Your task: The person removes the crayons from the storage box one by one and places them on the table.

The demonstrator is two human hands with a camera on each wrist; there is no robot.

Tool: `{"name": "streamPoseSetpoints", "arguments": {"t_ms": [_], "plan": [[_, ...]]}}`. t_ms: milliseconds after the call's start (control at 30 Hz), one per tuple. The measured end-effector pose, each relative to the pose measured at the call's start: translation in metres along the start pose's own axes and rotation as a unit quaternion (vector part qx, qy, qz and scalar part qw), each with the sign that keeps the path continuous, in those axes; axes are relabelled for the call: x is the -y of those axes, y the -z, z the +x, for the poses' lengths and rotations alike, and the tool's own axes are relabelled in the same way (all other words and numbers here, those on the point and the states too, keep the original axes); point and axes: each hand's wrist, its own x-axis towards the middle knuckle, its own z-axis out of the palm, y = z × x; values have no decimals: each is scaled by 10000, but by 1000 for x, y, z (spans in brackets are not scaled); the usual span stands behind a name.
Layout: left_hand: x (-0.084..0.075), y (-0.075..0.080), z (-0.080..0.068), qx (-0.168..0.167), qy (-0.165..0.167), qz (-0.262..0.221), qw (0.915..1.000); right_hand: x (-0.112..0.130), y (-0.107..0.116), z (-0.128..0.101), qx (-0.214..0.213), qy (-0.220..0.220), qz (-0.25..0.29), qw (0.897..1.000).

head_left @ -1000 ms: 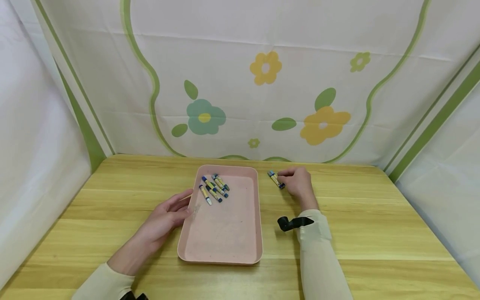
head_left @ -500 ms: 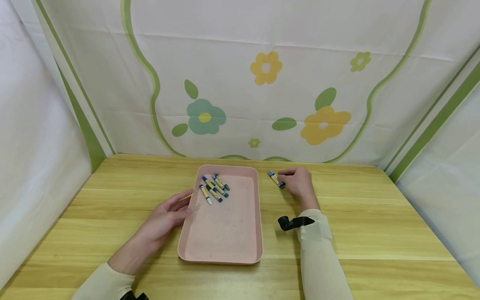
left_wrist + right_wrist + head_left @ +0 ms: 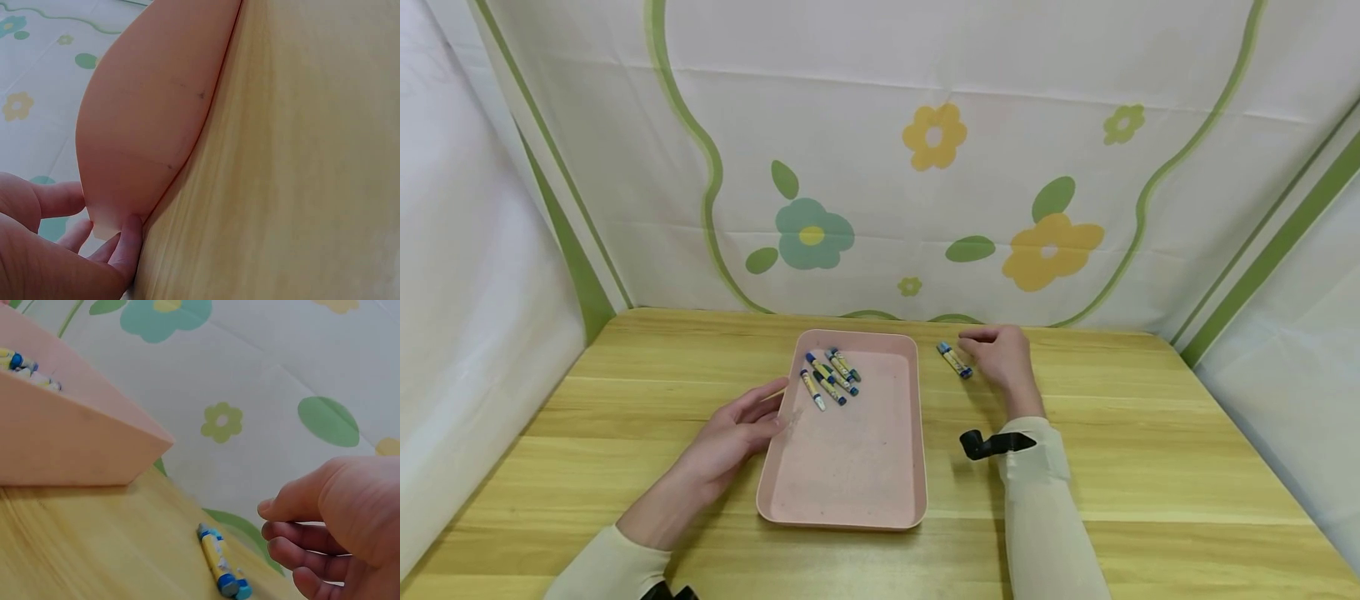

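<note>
In the head view my left hand (image 3: 730, 437) lies against the left wall of a pink tray (image 3: 850, 467), its fingers touching the outside. The left wrist view has the same fingertips (image 3: 130, 240) on the outer wall near the table. Several crayons (image 3: 823, 373) with yellow and blue wrappers lie at the tray's far left. My right hand (image 3: 1000, 358), loosely bent and holding nothing, hovers just right of a pair of crayons (image 3: 955, 360) on the table. In the right wrist view, a gap separates these crayons (image 3: 219, 562) from the fingers.
The wooden table (image 3: 1150, 467) runs back to a white curtain (image 3: 850, 100) printed with flowers. White fabric also hangs at the left and right sides. A black strap mount (image 3: 996, 444) sits on the right sleeve.
My right hand was at the crayon pair with its fingertips on them; it has moved slightly up and right, away from them. The left hand and tray stay put.
</note>
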Motion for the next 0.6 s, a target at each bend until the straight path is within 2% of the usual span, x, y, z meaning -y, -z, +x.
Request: {"name": "streamPoseSetpoints", "arguments": {"t_ms": [367,600], "plan": [[1,0,1,56,-38,9,10000,17,10,-3,-340,380,204,9985],[4,2,2,103,-118,25,9999,25,14,-7,-361,494,345,9975]]}}
